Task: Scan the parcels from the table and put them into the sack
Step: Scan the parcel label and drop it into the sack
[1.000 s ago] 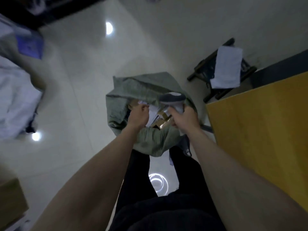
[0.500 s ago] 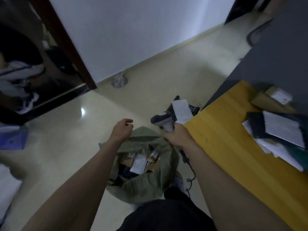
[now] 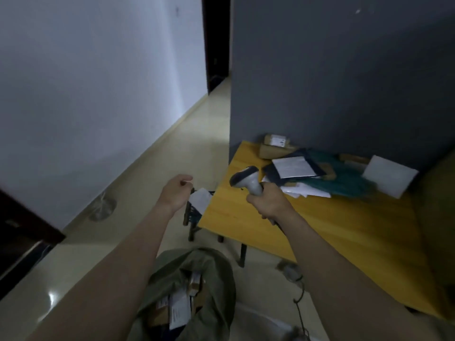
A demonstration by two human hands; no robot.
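My right hand (image 3: 269,204) grips a grey handheld scanner (image 3: 246,182) above the near left part of the yellow table (image 3: 307,232). My left hand (image 3: 176,191) hangs in the air left of the table, fingers curled, holding nothing. An olive-green sack (image 3: 216,274) stands open on the floor below my arms, with labelled parcels (image 3: 178,310) inside. Several parcels lie piled at the table's far side: a dark mailer with a white label (image 3: 293,167), a teal bag (image 3: 344,179), a white flat parcel (image 3: 390,175) and a cardboard box (image 3: 273,146).
A small dark stool with a white paper (image 3: 200,199) on it stands beside the table's left corner. The scanner's cable (image 3: 299,299) trails over the floor. A grey wall stands behind the table, and a corridor runs ahead on the left.
My view has swung up from the sack to the table. Both hands left the sack's mouth and rose; the right hand carried the scanner over the table.
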